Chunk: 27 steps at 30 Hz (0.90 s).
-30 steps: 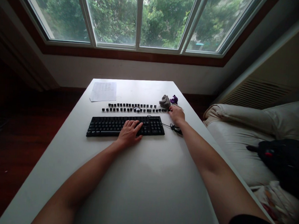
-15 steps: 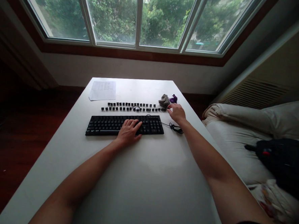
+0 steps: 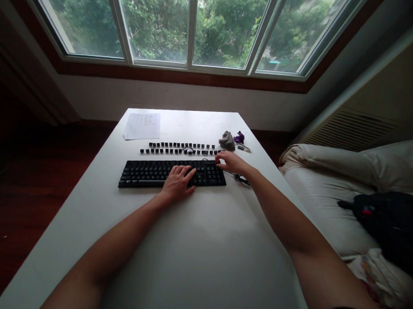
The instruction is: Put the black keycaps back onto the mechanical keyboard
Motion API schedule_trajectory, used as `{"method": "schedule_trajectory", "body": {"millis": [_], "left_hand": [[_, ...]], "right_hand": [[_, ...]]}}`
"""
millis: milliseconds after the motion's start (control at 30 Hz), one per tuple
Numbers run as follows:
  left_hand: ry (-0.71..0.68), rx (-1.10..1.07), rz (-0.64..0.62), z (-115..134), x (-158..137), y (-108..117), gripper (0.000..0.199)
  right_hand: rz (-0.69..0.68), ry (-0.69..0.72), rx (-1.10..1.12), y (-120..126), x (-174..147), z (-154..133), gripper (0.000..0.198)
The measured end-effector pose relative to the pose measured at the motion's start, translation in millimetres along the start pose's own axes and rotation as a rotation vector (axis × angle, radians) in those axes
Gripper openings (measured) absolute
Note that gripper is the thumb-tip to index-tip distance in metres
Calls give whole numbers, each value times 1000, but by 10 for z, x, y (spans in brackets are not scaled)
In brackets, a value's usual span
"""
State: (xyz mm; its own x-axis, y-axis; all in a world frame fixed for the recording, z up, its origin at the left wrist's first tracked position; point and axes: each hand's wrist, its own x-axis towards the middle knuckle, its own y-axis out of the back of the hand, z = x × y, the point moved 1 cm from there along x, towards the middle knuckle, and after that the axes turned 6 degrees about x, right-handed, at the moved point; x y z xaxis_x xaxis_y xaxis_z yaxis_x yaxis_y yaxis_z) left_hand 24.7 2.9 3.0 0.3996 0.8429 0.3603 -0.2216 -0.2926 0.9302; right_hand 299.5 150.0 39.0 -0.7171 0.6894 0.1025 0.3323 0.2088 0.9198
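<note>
A black keyboard [image 3: 149, 173] lies across the table in front of me. Flat on its middle right part rests my left hand [image 3: 178, 181], fingers spread. My right hand [image 3: 232, 161] is over the keyboard's upper right corner, fingertips pinched together. Whatever may be between those fingertips is too small to make out. Behind the keyboard, loose black keycaps [image 3: 171, 150] stand in two rows, with the right end of the front row close to my right hand. A small whitish, looped item [image 3: 188, 150] sits among them.
A crumpled grey cloth [image 3: 227, 141], a purple cloth [image 3: 239, 137] and thin stick-like tools [image 3: 243, 148] lie at the back right. The coiled cable [image 3: 242, 179] is partly under my right wrist. A printed sheet [image 3: 142, 126] lies back left on the white table [image 3: 200, 256].
My right hand has moved left and toward me, from the right end of the keycap row to the keyboard's upper right corner. My left hand has stayed put.
</note>
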Motion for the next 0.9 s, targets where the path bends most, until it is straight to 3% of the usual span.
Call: {"method": "schedule_trajectory", "body": {"millis": [333, 500, 667, 767, 900], "left_hand": [[10, -12, -6, 0, -7, -5, 67], [13, -8, -9, 3, -7, -3, 67], [7, 4, -11, 3, -15, 3, 66], [5, -6, -7, 3, -14, 7, 66], [14, -23, -9, 1, -9, 2, 66]], "right_hand": [[-18, -15, 11, -72, 24, -6, 16], [5, -38, 125, -105, -1, 19, 20], [111, -210, 338, -221, 10, 143, 28], [156, -301, 310, -279, 32, 218, 32], [143, -306, 255, -326, 64, 221, 31]]}}
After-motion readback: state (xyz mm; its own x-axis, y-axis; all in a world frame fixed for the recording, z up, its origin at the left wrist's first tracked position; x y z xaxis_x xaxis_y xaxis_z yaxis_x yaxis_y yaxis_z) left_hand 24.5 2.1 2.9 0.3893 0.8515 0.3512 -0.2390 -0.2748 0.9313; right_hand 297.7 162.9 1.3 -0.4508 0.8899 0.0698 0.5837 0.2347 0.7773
